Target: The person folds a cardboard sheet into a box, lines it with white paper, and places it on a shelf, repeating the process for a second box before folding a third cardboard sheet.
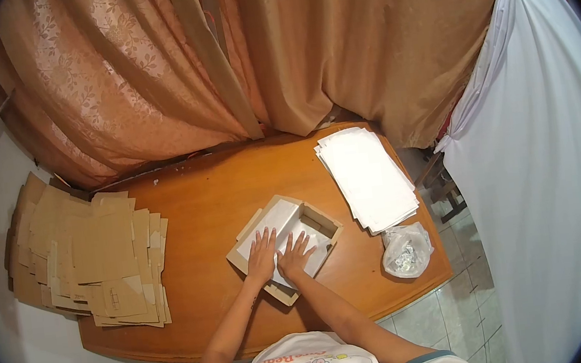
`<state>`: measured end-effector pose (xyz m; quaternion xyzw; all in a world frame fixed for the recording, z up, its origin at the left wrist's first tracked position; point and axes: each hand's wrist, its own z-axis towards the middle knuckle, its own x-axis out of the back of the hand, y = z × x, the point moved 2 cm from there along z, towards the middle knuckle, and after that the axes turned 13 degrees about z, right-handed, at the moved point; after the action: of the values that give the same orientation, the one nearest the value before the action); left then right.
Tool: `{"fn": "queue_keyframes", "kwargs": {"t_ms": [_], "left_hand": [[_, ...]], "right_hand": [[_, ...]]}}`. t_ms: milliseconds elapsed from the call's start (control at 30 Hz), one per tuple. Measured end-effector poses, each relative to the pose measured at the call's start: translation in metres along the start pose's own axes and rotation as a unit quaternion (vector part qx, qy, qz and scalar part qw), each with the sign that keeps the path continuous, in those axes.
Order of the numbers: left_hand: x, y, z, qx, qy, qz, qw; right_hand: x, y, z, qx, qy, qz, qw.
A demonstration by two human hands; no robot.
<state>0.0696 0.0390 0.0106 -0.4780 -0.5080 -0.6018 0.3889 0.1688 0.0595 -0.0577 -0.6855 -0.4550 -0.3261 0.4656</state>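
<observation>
An open cardboard box (323, 221) sits at an angle near the middle of the table. White paper (280, 215) lines it, lying over its left side and down into the hollow. My left hand (262, 255) rests flat on the paper at the box's left part, fingers stretched out. Beside it, my right hand (295, 257) presses on the paper inside the box with its fingers spread. Neither hand grips anything. Both hands cover part of the paper and the near inside of the box.
Flattened cardboard pieces (104, 246) are piled on the left end of the wooden table (197, 206). At the right lie a stack of white paper sheets (369, 180) and a clear plastic bag (408, 250) with small items. Curtains (361, 44) hang behind; a white cloth (540, 167) hangs to the right.
</observation>
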Motion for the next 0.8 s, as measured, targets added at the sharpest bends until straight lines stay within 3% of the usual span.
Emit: {"fn": "queue_keyframes", "kwargs": {"t_ms": [200,300,467,633,700,733,800], "left_hand": [[-0.004,0.006,-0.004,0.008,0.013,0.036,0.999],[-0.012,0.006,-0.006,0.006,0.037,0.048,0.998],[-0.01,0.011,-0.008,-0.002,0.012,0.082,0.997],[-0.013,0.013,-0.013,-0.011,0.028,0.087,0.996],[-0.009,0.014,-0.016,0.0,0.02,0.069,0.997],[-0.006,0.015,-0.017,-0.003,0.02,0.069,0.997],[-0.002,0.013,-0.019,-0.001,0.025,0.076,0.997]], "right_hand": [[-0.006,0.001,0.003,-0.01,-0.024,-0.023,0.999],[-0.004,-0.003,-0.004,-0.031,-0.041,-0.101,0.994],[-0.01,0.01,-0.012,-0.093,-0.134,-0.077,0.984],[-0.004,0.02,-0.013,-0.069,-0.092,-0.124,0.986],[0.017,0.023,-0.026,0.052,-0.03,-0.094,0.994],[0.035,0.028,-0.034,0.05,-0.029,-0.094,0.994],[0.072,0.036,-0.055,0.205,0.015,0.002,0.979]]}}
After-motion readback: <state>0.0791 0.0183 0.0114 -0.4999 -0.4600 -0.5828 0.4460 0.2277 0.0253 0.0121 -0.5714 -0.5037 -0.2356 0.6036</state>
